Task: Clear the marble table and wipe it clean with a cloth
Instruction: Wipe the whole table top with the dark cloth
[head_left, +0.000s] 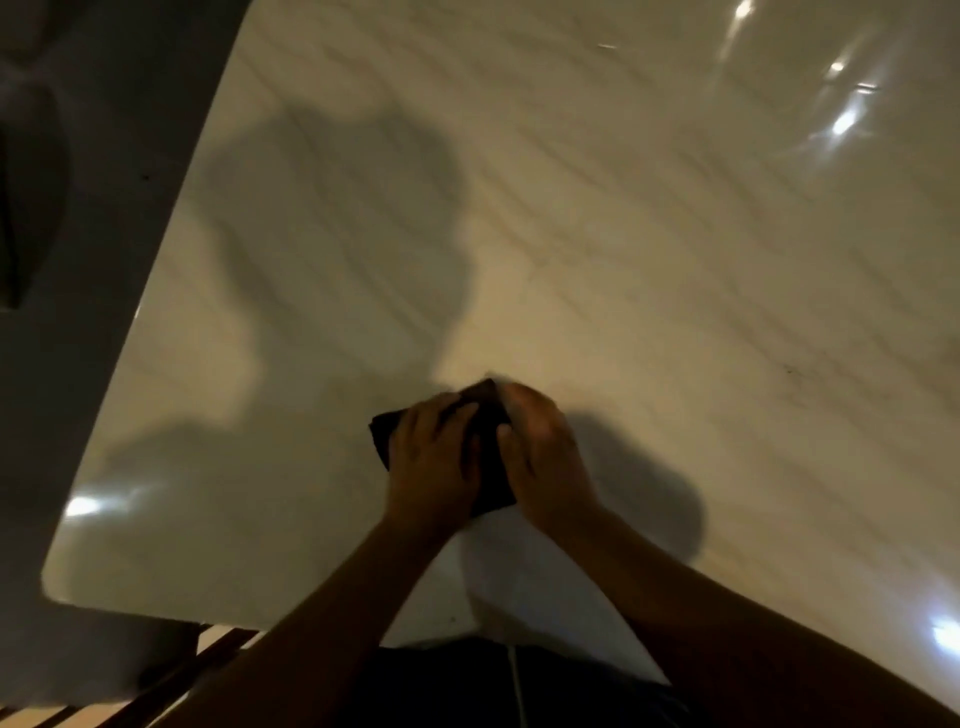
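A dull grey floor (88, 322) is lying in dim, warm light. Wooden slats (171, 680) are showing at the bottom left.

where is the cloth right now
In the head view the dark cloth lies on the marble table, low and centre near its front edge, with the left hand and right hand both resting on it.

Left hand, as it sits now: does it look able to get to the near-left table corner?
Probably yes. The left hand rests on the dark cloth, and only bare marble table shows between it and the near-left corner. Nothing stands in that stretch.
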